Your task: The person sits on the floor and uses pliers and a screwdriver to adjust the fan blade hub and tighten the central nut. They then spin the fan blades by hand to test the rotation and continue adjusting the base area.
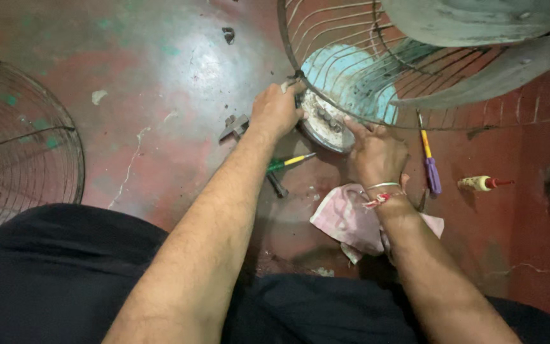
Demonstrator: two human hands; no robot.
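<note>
A large fan lies on the red floor, its wire guard (326, 44) and dusty blades (472, 25) at the top right. Its round grey motor housing (323, 124) faces me. My left hand (276, 111) grips the housing's left edge where the guard wires meet it, fingers curled. My right hand (375, 153) rests on the housing's right side with fingers pressed against it; a bangle and red thread circle the wrist.
A second wire guard (20, 146) lies at the left. Pliers (233, 126), a green-and-yellow screwdriver (291, 162), a purple-and-yellow screwdriver (429, 159), a cream-handled tool (482, 183) and a pink rag (348, 220) lie on the floor. My dark-clothed legs fill the bottom.
</note>
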